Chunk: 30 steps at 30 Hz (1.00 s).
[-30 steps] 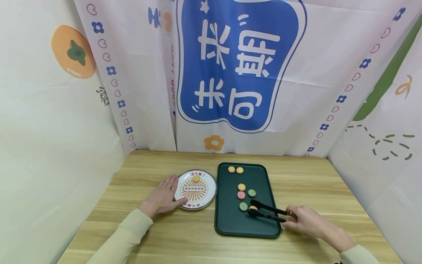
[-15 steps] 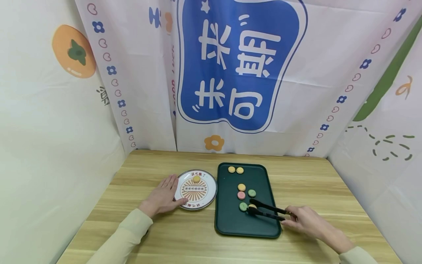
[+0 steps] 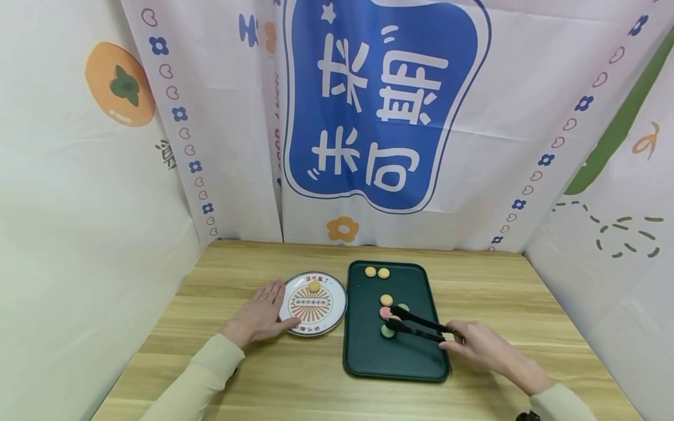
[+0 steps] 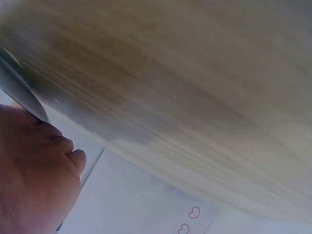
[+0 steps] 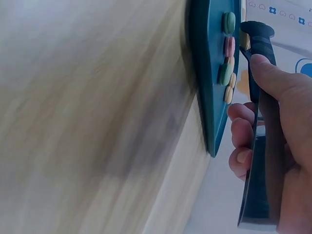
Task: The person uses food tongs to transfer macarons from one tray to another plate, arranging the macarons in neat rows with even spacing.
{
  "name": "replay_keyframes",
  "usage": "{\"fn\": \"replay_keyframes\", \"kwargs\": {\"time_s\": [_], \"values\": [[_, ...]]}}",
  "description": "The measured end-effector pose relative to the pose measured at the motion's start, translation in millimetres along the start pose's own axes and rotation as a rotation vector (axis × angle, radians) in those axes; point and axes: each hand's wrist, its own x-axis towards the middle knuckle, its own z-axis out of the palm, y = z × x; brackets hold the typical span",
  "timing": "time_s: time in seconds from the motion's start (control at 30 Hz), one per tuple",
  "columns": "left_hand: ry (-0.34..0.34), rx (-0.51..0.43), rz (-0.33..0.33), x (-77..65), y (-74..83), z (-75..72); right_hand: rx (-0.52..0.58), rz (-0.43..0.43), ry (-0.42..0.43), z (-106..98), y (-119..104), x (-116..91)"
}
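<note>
A yellow macaron (image 5: 244, 42) appears to be held between the tips of the black tongs (image 3: 421, 320), ahead and to the left of the right hand (image 3: 478, 344), over the middle of the dark green tray (image 3: 400, 359). Close beside those tips lie a pink macaron (image 3: 384, 312), partly covered by the tongs, a near green macaron (image 3: 387, 332) and a far green macaron (image 3: 403, 306). Just beyond them lies a single yellow macaron (image 3: 387, 299), and farther from the right hand a pair of yellow macarons (image 3: 377, 272) is set side by side. By the left hand (image 3: 260, 316), one plated macaron (image 3: 314, 286) rests on the white plate (image 3: 339, 304).

An early stage seems to be shown: one piece is already on the plate, one is at the tongs, and six are left on the tray.

The tongs are gripped from the right side by the right hand, thumb on one arm and fingers curled at the other, with the forearm slanted in from the near right. The left hand is laid against the plate's rim, fingers extended and thumb spread over the near edge, and nothing is pinched. Tray and plate are set between the hands on the wood-grain worktop (image 3: 295, 374), with a printed cloth (image 3: 237, 175) hung beyond.
</note>
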Motion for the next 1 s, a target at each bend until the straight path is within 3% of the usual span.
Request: {"fn": "replay_keyframes", "kwargs": {"time_s": [0.13, 0.37, 0.67, 1.0], "values": [[-0.005, -0.002, -0.003, 1.0, 0.1, 2.0, -0.009, -0.034, 0.019, 2.6, -2.6, 8.1], [-0.018, -0.012, -0.011, 1.7, 0.4, 1.8, 0.017, 0.011, -0.021, 0.6, -11.0, 24.9], [-0.031, -0.006, -0.019, 2.3, 0.8, -0.3, 0.028, 0.0, -0.022, -5.9, -22.7, 53.5], [-0.036, -0.006, -0.021, 0.1, 0.3, -1.9, 0.055, 0.005, -0.063, 1.4, -32.5, 78.5]]}}
